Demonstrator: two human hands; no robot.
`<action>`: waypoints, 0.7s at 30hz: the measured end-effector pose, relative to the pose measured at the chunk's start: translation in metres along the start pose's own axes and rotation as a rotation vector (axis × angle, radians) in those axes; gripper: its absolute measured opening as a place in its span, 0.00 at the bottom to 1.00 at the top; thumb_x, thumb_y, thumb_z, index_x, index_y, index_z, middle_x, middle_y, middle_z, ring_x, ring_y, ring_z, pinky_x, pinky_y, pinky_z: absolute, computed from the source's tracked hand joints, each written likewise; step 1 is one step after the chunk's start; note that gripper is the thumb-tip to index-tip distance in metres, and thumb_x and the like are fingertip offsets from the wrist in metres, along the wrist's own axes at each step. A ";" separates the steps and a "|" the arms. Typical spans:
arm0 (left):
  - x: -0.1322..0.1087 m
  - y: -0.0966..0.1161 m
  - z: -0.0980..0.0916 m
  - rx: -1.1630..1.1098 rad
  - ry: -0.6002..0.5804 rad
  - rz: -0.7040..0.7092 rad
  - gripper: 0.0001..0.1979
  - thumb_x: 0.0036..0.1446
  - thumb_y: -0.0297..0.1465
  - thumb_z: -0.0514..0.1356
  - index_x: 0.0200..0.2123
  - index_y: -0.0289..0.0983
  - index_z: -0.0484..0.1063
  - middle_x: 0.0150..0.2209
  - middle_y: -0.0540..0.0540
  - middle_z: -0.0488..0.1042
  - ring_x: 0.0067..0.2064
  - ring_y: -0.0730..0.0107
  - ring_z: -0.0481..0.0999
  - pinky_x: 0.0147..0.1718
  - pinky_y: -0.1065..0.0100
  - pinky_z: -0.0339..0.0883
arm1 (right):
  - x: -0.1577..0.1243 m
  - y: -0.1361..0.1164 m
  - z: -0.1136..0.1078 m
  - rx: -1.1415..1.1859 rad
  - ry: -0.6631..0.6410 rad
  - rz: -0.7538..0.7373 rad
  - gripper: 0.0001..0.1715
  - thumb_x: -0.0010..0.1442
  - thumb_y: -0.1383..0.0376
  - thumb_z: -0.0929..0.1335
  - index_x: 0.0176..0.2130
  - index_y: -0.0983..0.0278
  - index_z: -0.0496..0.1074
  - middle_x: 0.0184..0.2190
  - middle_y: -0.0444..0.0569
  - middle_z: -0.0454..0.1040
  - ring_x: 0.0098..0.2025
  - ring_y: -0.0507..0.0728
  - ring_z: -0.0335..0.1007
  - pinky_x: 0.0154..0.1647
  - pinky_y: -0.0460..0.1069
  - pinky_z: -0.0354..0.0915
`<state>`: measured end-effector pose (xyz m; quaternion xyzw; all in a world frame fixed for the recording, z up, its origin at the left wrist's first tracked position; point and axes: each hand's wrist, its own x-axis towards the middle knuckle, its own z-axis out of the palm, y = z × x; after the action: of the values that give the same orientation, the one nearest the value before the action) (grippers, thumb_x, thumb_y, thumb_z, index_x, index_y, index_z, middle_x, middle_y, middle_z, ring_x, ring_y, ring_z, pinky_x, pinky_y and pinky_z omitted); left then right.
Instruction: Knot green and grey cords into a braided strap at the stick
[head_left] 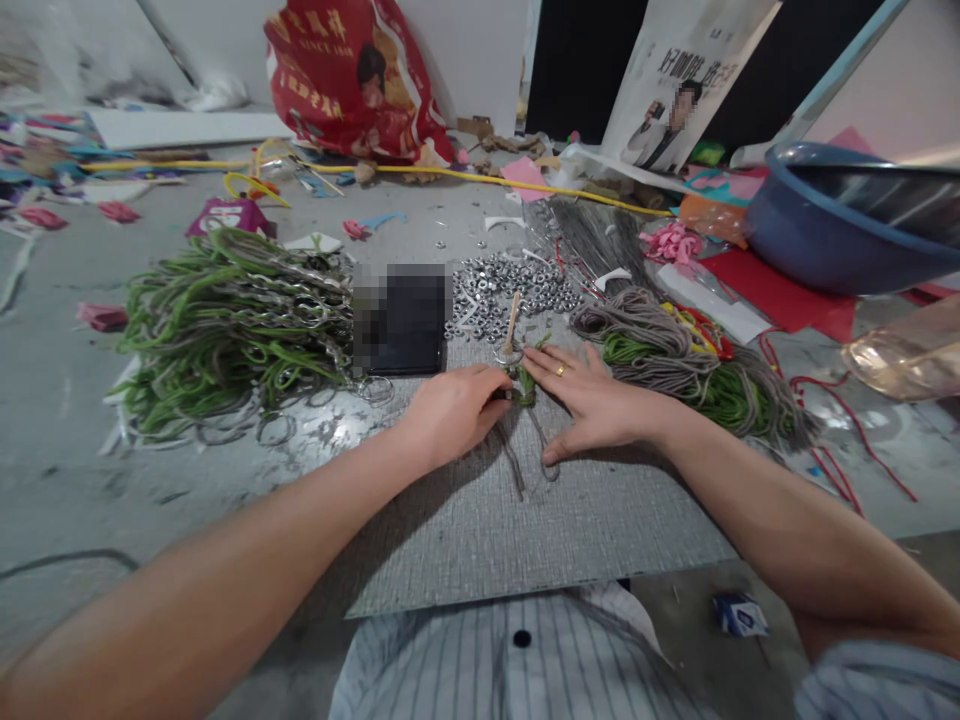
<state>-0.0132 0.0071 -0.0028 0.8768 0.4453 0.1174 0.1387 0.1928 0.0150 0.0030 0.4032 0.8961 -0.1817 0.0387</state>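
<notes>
My left hand (457, 412) has its fingers closed at the left side of a small green and grey cord piece (527, 385); a short dark thing shows at its fingertips, too small to name. Flat on the table to the right, my right hand (592, 398) has its fingers spread, the fingertips touching the cord piece and the thumb near a loose grey cord end. A thin wooden stick (513, 322) stands just beyond the fingertips. Metal nuts (499, 285) lie spread behind both hands.
Green and grey cords with chains (240, 330) lie left, beside a dark phone-like slab (409, 320). More cord bundles (697, 370) are at right. A blue basin (847, 225) and a red bag (356, 80) stand farther back. The table's front edge (540, 592) is near my body.
</notes>
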 end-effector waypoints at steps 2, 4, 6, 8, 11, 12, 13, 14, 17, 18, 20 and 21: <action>0.000 0.000 -0.001 -0.010 -0.006 -0.003 0.10 0.55 0.33 0.52 0.39 0.37 0.69 0.29 0.48 0.71 0.30 0.69 0.70 0.29 0.69 0.61 | -0.001 0.001 0.001 0.009 -0.037 0.002 0.65 0.40 0.41 0.68 0.63 0.63 0.35 0.65 0.60 0.33 0.64 0.69 0.25 0.58 0.69 0.25; 0.000 0.000 -0.002 -0.039 -0.014 -0.018 0.11 0.54 0.34 0.53 0.39 0.37 0.69 0.28 0.49 0.71 0.29 0.70 0.70 0.28 0.70 0.61 | -0.001 0.002 0.001 0.015 -0.050 0.006 0.66 0.39 0.41 0.68 0.63 0.63 0.34 0.65 0.60 0.32 0.65 0.69 0.24 0.57 0.69 0.24; 0.000 0.000 -0.004 -0.097 -0.005 -0.034 0.11 0.54 0.34 0.53 0.39 0.36 0.68 0.27 0.49 0.71 0.28 0.71 0.69 0.27 0.71 0.61 | -0.001 0.001 0.001 0.022 -0.038 0.007 0.66 0.39 0.41 0.68 0.63 0.63 0.36 0.64 0.60 0.34 0.65 0.69 0.26 0.58 0.69 0.25; 0.000 -0.001 -0.005 -0.173 0.018 -0.045 0.10 0.54 0.31 0.51 0.38 0.35 0.68 0.28 0.49 0.72 0.28 0.72 0.69 0.27 0.71 0.61 | -0.001 0.001 -0.001 0.028 0.018 0.002 0.63 0.39 0.42 0.69 0.63 0.63 0.41 0.64 0.61 0.40 0.64 0.70 0.31 0.58 0.69 0.30; 0.001 -0.004 -0.006 -0.257 0.041 -0.052 0.10 0.53 0.27 0.48 0.35 0.35 0.68 0.30 0.49 0.73 0.30 0.72 0.70 0.30 0.71 0.62 | 0.000 -0.003 -0.005 0.047 0.252 -0.032 0.44 0.49 0.47 0.67 0.58 0.65 0.56 0.57 0.60 0.58 0.59 0.66 0.49 0.56 0.65 0.45; 0.001 -0.005 -0.006 -0.271 0.042 -0.054 0.10 0.52 0.26 0.48 0.35 0.35 0.68 0.30 0.49 0.73 0.31 0.72 0.70 0.31 0.70 0.62 | 0.000 -0.004 -0.007 0.053 0.352 -0.061 0.34 0.53 0.51 0.65 0.54 0.65 0.61 0.53 0.59 0.64 0.56 0.64 0.56 0.54 0.62 0.50; 0.001 -0.005 -0.007 -0.280 0.042 -0.052 0.10 0.51 0.25 0.48 0.34 0.35 0.67 0.30 0.48 0.73 0.32 0.72 0.70 0.31 0.70 0.63 | 0.000 -0.007 -0.008 0.055 0.435 -0.101 0.25 0.56 0.55 0.64 0.49 0.65 0.66 0.47 0.57 0.69 0.51 0.61 0.60 0.51 0.59 0.55; 0.001 -0.006 -0.007 -0.287 0.040 -0.051 0.10 0.51 0.24 0.48 0.34 0.35 0.67 0.31 0.48 0.73 0.32 0.71 0.70 0.32 0.70 0.63 | -0.001 -0.010 -0.008 0.050 0.488 -0.156 0.18 0.57 0.58 0.63 0.44 0.65 0.69 0.42 0.55 0.71 0.47 0.58 0.63 0.48 0.56 0.57; 0.001 -0.006 -0.008 -0.300 0.040 -0.046 0.10 0.50 0.24 0.48 0.32 0.35 0.67 0.30 0.49 0.72 0.32 0.71 0.70 0.31 0.70 0.62 | -0.003 -0.025 -0.007 -0.010 0.433 -0.367 0.11 0.58 0.63 0.62 0.38 0.63 0.72 0.36 0.51 0.72 0.40 0.56 0.64 0.42 0.52 0.58; 0.001 -0.006 -0.008 -0.305 0.043 -0.045 0.09 0.50 0.24 0.48 0.32 0.35 0.67 0.30 0.49 0.72 0.32 0.71 0.70 0.32 0.70 0.62 | -0.003 -0.030 -0.005 -0.032 0.379 -0.423 0.11 0.58 0.63 0.62 0.38 0.62 0.72 0.35 0.50 0.72 0.40 0.55 0.64 0.42 0.52 0.57; 0.001 -0.005 -0.008 -0.314 0.051 -0.048 0.09 0.50 0.24 0.48 0.31 0.36 0.67 0.29 0.50 0.72 0.32 0.72 0.70 0.32 0.70 0.62 | -0.004 -0.040 -0.002 -0.065 0.279 -0.464 0.12 0.58 0.60 0.62 0.37 0.63 0.72 0.33 0.49 0.72 0.38 0.55 0.64 0.42 0.52 0.56; 0.001 -0.005 -0.007 -0.319 0.053 -0.051 0.09 0.49 0.24 0.48 0.31 0.36 0.67 0.29 0.50 0.72 0.31 0.72 0.70 0.31 0.70 0.62 | -0.004 -0.044 -0.001 -0.087 0.234 -0.448 0.14 0.58 0.58 0.62 0.36 0.63 0.72 0.32 0.49 0.72 0.38 0.56 0.64 0.42 0.52 0.55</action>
<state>-0.0191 0.0119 0.0024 0.8287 0.4466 0.2060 0.2673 0.1633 -0.0139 0.0178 0.2108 0.9684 -0.0993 -0.0891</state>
